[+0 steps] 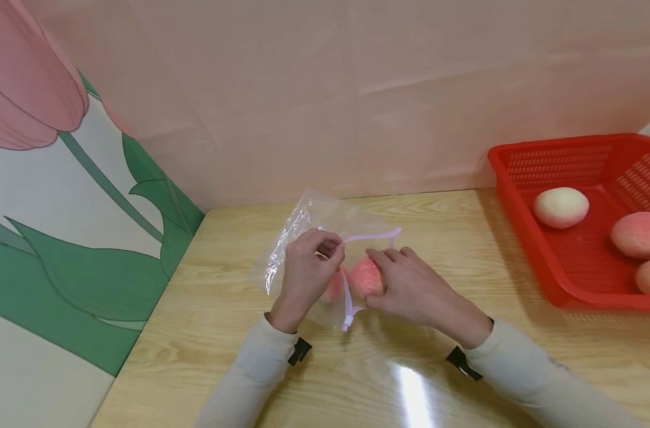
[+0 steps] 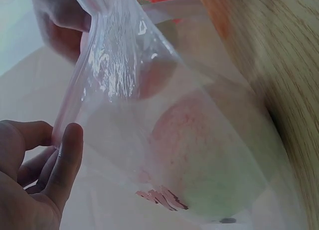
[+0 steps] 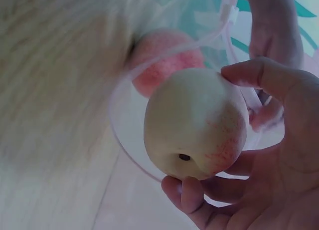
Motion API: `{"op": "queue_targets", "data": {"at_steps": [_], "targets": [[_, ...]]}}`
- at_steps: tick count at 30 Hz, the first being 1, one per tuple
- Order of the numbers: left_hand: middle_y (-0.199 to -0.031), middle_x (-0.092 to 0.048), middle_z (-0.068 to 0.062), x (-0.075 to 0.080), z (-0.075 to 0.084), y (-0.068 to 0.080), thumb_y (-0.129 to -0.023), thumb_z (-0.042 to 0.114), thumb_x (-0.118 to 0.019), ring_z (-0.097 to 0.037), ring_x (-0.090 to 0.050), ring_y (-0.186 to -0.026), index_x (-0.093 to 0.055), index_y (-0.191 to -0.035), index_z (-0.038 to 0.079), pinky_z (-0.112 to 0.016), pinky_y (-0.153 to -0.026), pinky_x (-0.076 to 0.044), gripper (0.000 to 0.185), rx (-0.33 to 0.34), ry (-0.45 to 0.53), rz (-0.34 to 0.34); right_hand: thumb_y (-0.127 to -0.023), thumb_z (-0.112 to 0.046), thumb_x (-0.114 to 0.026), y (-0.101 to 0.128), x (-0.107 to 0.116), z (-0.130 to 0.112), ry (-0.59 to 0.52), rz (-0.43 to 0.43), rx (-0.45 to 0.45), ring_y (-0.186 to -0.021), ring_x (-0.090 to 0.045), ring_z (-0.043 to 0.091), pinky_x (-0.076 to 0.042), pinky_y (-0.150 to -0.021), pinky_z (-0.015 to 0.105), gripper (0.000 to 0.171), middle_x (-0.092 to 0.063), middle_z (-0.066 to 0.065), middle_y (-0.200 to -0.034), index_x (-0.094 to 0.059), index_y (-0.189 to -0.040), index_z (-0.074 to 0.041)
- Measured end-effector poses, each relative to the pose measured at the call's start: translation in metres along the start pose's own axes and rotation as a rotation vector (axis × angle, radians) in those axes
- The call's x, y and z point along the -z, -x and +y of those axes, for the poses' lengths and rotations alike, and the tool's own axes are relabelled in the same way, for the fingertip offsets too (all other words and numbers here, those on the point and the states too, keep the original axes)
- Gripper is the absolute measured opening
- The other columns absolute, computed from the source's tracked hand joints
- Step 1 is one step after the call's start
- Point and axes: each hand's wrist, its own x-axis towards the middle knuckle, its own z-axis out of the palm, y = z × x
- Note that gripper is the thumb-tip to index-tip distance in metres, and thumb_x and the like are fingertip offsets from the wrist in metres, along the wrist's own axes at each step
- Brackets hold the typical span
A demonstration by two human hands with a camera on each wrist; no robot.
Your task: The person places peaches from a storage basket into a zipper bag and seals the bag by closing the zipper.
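No writing is showing anywhere; the only mark is a small dark print at the bottom edge of the clear zip bag (image 1: 325,238), too blurred to read.

The left hand (image 1: 306,270) is pinching the bag's upper lip between thumb and fingers, lifting the mouth open at the table's centre. The right hand (image 1: 410,285) is curling thumb and fingertips round a peach (image 3: 197,122), holding it right at the bag's mouth, at 3 o'clock from the left hand. Another peach (image 3: 167,60) is already lying inside the bag, pink and fuzzy through the crinkled, glossy plastic.

At 2 o'clock, well apart, a red plastic basket (image 1: 517,208) with slotted walls is holding three more peaches, one pale and two pinker. The wooden table (image 1: 223,356) is showing pale grain. A wall with a tulip picture (image 1: 63,208) is standing at 9 o'clock.
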Motion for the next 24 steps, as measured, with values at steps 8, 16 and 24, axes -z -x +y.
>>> {"op": "queue_targets", "data": {"at_steps": [8, 16, 24], "targets": [[-0.078, -0.070, -0.010, -0.001, 0.000, 0.001, -0.084, 0.000, -0.072, -0.017, -0.069, -0.067, -0.072, -0.086, 0.001, -0.017, -0.060, -0.057, 0.002, 0.019, 0.036, -0.024, -0.081, -0.046, -0.070, -0.007, -0.014, -0.004, 0.029, -0.032, 0.062, -0.125, -0.057, 0.036, -0.035, -0.115, 0.057, 0.078, -0.063, 0.021, -0.131, -0.051, -0.140, 0.003], [-0.079, -0.071, -0.011, -0.001, 0.004, 0.001, -0.083, -0.001, -0.073, -0.018, -0.070, -0.068, -0.072, -0.086, 0.000, -0.017, -0.061, -0.057, 0.004, 0.027, 0.034, -0.032, -0.079, -0.044, -0.080, -0.011, -0.032, -0.002, -0.039, 0.132, 0.115, -0.116, -0.062, 0.037, -0.045, -0.104, 0.051, 0.076, -0.066, 0.021, -0.124, -0.055, -0.133, 0.003], [-0.081, -0.071, -0.011, -0.001, 0.003, 0.002, -0.085, 0.001, -0.073, -0.018, -0.070, -0.069, -0.072, -0.088, 0.000, -0.017, -0.062, -0.057, 0.004, 0.044, 0.023, -0.053, -0.080, -0.053, -0.078, -0.010, -0.036, -0.001, -0.083, -0.003, 0.034, -0.121, -0.058, 0.039, -0.047, -0.105, 0.053, 0.085, -0.062, 0.023, -0.130, -0.051, -0.140, 0.001]]}}
